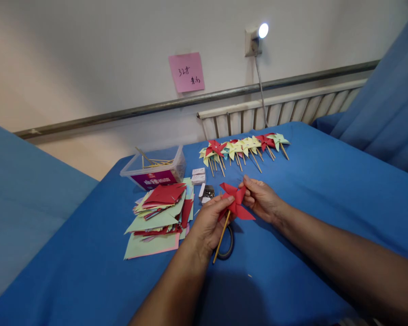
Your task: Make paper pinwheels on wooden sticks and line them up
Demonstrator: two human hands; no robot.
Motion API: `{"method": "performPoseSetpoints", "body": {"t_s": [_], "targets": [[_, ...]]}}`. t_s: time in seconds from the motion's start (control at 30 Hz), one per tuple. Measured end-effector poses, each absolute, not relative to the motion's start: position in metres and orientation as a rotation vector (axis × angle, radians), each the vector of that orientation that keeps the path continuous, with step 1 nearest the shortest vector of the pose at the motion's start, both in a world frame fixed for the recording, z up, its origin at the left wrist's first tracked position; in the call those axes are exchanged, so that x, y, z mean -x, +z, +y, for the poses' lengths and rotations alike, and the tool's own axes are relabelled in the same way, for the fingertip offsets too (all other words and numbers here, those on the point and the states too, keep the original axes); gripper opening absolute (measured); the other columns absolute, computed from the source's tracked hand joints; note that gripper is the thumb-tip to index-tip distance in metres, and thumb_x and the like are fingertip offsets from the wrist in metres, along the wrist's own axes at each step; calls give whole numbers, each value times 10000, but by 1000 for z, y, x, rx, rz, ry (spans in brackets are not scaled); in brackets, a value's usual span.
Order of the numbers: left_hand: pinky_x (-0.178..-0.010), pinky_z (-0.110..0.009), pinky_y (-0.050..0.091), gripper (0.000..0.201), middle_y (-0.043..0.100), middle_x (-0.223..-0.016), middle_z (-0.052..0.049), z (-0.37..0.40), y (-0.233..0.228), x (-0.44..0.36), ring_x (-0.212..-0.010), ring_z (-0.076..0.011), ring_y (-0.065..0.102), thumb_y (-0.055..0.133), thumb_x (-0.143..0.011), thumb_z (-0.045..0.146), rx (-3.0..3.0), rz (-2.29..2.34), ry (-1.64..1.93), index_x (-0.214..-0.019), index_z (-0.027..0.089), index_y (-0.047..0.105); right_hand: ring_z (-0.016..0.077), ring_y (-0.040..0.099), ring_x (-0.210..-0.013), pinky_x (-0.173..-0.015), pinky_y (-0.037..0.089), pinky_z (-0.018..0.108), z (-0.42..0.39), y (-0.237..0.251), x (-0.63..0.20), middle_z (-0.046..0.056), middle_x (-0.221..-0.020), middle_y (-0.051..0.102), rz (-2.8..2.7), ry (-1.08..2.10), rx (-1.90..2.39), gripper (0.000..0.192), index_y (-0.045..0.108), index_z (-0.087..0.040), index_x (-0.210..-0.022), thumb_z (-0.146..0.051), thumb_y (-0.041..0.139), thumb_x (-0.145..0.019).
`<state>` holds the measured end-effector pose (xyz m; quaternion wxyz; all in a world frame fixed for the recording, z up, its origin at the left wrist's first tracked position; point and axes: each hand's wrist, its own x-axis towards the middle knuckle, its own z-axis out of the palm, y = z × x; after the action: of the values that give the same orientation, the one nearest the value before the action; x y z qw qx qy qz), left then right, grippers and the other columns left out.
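Observation:
A red paper pinwheel on a thin wooden stick is held up above the blue-covered table. My left hand grips it from the left, thumb pressed on the paper near its centre. At the upper right blade, the thumb and fingertips of my right hand pinch the red paper. Below the pinwheel lies a dark round handle, perhaps of scissors; the remainder is hidden behind my left hand. Just beyond my left hand, a small open box holds shiny metal bits.
Several finished pinwheels lie in a row at the back. On the left, a stack of coloured paper sits before a plastic tub with wooden sticks. Small white boxes stand beside it. A radiator lines the wall.

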<state>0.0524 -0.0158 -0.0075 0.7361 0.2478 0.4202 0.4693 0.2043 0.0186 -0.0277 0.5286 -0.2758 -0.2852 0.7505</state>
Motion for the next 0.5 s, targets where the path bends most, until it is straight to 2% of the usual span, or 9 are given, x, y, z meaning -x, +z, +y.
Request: {"method": "performPoseSetpoints", "body": {"t_s": [0.17,0.3,0.5], "targets": [[-627,-223,477,207,661,-768,-28,-16,-6,-53,-645,-100,598,774,-695,189,-563,928,1021,-869,132,679,29,314,-399,-396,268,179,19,-25,-206,-78,-503,454,-658,1776,679,345,604,-167,-715,-472,767,-721],[-651,-238,497,223,669,-778,-30,-16,-4,-51,-661,-110,610,779,-685,187,-567,934,1033,-876,127,681,36,318,-398,-392,268,185,23,-26,-209,-80,-502,438,-586,1801,679,359,631,-169,-747,-510,742,-732],[-627,-219,496,202,680,-748,-30,-16,1,-53,-636,-106,614,777,-674,162,-555,935,1087,-846,116,681,47,395,-456,-430,314,187,21,-26,-211,-49,-576,519,-654,1897,587,350,689,-168,-832,-507,723,-752]]}}
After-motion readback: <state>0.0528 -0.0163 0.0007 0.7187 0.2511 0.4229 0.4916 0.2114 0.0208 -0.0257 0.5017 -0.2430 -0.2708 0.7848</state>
